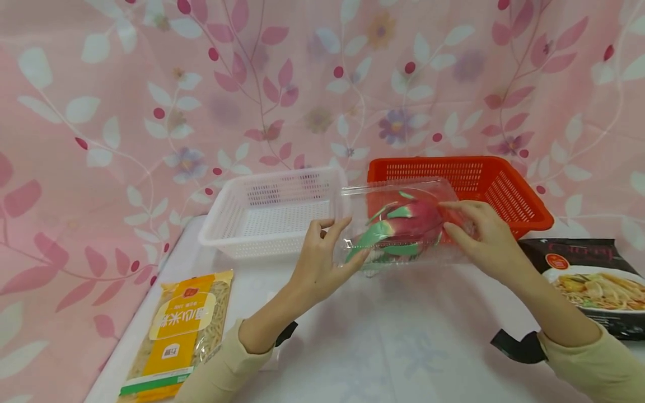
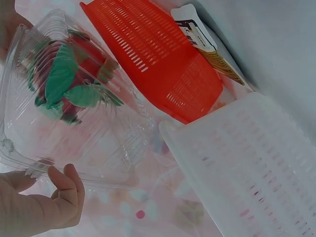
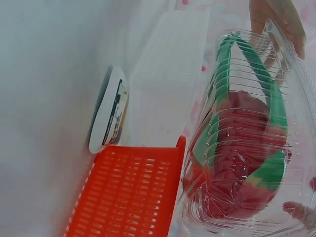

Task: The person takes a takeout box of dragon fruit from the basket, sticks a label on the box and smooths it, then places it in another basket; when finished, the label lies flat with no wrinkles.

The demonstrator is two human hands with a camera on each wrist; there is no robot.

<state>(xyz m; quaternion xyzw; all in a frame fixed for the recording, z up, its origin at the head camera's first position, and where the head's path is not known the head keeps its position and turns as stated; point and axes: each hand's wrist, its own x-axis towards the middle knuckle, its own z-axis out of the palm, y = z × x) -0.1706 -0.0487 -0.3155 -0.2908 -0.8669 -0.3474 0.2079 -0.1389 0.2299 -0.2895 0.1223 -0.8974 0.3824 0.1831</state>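
A clear plastic clamshell box [image 1: 355,210] is held up in front of the two baskets, its long side running left to right. Inside lies a red dragon fruit [image 1: 413,221] with green scales, seen through the ribbed plastic. My left hand [image 1: 322,260] pinches the box's left end between thumb and fingers, as the left wrist view also shows. At the other end, my right hand [image 1: 481,240] grips the box with thumb and fingertips. In the right wrist view, the right hand [image 3: 301,212] is mostly cut off at the edge.
Behind the box stand a white basket [image 1: 274,246] and a red basket [image 1: 529,221]. A yellow noodle packet [image 1: 176,330] lies at left, a black noodle packet [image 1: 594,280] at right. Both wrist views show a small printed package [image 2: 207,44] near the baskets. A floral cloth [image 1: 302,84] hangs behind.
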